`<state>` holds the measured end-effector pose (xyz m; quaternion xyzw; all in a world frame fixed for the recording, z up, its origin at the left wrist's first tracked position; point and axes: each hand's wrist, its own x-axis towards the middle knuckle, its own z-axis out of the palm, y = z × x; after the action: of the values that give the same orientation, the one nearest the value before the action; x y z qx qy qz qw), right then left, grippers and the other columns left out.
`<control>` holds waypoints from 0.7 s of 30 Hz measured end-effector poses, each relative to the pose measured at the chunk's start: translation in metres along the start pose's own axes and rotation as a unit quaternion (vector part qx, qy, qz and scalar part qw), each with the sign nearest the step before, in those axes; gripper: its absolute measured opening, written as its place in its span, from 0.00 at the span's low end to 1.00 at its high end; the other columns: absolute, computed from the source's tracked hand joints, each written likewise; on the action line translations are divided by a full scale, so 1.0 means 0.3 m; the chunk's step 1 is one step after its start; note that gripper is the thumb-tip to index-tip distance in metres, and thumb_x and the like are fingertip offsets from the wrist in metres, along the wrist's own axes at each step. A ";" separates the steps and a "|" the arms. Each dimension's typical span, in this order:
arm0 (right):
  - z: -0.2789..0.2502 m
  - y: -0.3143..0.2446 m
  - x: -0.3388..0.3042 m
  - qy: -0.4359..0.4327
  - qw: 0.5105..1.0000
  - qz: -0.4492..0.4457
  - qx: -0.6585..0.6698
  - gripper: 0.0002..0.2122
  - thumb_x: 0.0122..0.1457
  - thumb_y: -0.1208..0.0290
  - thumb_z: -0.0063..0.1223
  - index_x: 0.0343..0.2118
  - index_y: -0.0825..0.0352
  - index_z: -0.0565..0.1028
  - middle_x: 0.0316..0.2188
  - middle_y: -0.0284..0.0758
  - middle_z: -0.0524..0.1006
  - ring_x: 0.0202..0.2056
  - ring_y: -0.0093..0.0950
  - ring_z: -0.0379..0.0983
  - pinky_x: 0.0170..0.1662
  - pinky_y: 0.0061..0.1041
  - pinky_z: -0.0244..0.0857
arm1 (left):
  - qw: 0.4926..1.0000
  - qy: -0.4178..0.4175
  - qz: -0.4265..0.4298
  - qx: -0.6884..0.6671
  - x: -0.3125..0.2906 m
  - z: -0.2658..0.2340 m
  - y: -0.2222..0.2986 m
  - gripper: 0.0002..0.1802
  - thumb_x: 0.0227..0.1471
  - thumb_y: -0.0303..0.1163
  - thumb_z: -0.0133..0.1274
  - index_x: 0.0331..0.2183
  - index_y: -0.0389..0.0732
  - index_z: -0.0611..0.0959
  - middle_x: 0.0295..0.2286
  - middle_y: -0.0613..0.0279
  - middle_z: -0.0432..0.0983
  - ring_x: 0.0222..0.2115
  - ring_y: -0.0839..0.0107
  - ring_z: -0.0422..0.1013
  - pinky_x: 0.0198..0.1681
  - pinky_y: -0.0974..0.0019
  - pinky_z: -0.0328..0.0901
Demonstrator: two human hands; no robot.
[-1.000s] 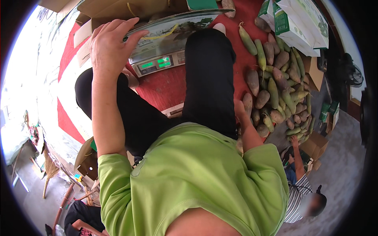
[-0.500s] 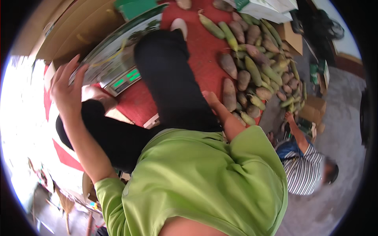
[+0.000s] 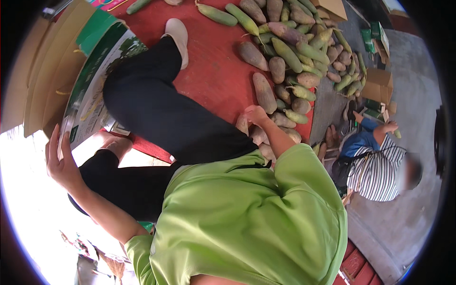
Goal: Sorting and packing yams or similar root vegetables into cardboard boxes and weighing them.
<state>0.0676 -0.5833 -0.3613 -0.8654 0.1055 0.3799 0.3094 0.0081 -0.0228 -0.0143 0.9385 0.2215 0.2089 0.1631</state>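
My left hand (image 3: 62, 164) is at the lower edge of a large printed white-and-green carton (image 3: 97, 83), its thumb and fingers on either side of that edge. Beside my right thigh, my right hand (image 3: 256, 115) is loosely closed, fingertips partly hidden. Just under it lies a brownish root (image 3: 242, 123); whether the fingers grip anything I cannot make out. A long reddish-brown radish (image 3: 264, 93) lies right beyond that hand. Past it spreads a heap of brown roots and green radishes (image 3: 286, 54) on a red mat (image 3: 213, 71).
Brown cardboard flaps (image 3: 52, 71) rise at the far left. My shod foot (image 3: 176, 40) stands on the mat. To the right, a co-worker in a striped shirt (image 3: 375, 166) sits near an open cardboard box (image 3: 377, 84), beside more radishes.
My left hand has come down from above to the carton's edge. My view has shifted, and my leg now hides most of the green-lit scale. The co-worker has drawn a hand back from the heap.
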 end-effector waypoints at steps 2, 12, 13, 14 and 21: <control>-0.032 -0.075 -0.069 -0.014 0.999 0.050 0.015 0.10 0.51 0.67 0.55 0.35 0.65 0.78 0.22 0.34 0.77 0.22 0.24 0.73 0.26 0.23 0.67 | 1.000 -0.001 0.015 0.004 -0.014 -0.009 -0.032 0.12 0.51 0.24 0.57 0.41 0.39 0.84 0.34 0.61 0.79 0.35 0.72 0.74 0.39 0.68 0.69; 0.083 0.077 -0.147 0.004 0.994 0.084 -0.068 0.26 0.45 0.58 0.61 0.46 0.68 0.74 0.42 0.47 0.77 0.46 0.41 0.73 0.49 0.35 0.66 | 0.998 0.008 0.014 0.059 -0.012 0.008 -0.029 0.13 0.53 0.23 0.55 0.43 0.38 0.83 0.31 0.61 0.77 0.32 0.74 0.73 0.33 0.70 0.70; 0.098 0.074 -0.144 -0.001 0.994 0.080 -0.068 0.26 0.45 0.58 0.61 0.46 0.68 0.74 0.42 0.47 0.77 0.46 0.41 0.73 0.49 0.35 0.66 | 1.000 0.013 0.012 0.026 -0.010 0.009 -0.027 0.13 0.53 0.23 0.55 0.43 0.37 0.83 0.31 0.61 0.77 0.32 0.75 0.73 0.34 0.70 0.70; 0.110 0.063 -0.141 0.022 0.995 0.063 -0.070 0.29 0.43 0.57 0.62 0.47 0.70 0.72 0.43 0.48 0.76 0.47 0.42 0.72 0.50 0.36 0.66 | 1.000 0.019 0.010 -0.006 -0.008 0.010 -0.025 0.13 0.53 0.22 0.55 0.43 0.37 0.83 0.31 0.61 0.77 0.33 0.75 0.73 0.34 0.71 0.70; 0.174 0.056 -0.024 -0.010 0.983 0.118 -0.138 0.36 0.47 0.48 0.53 0.53 0.73 0.66 0.47 0.56 0.71 0.51 0.46 0.69 0.54 0.37 0.62 | 0.998 0.027 0.052 0.035 0.006 0.031 -0.009 0.15 0.46 0.21 0.60 0.40 0.38 0.84 0.33 0.59 0.80 0.34 0.67 0.74 0.41 0.68 0.66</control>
<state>0.0245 -0.5648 -0.3909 -0.8774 0.1503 0.4330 0.1415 0.0129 -0.0217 -0.0229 0.9479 0.1834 0.2344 0.1133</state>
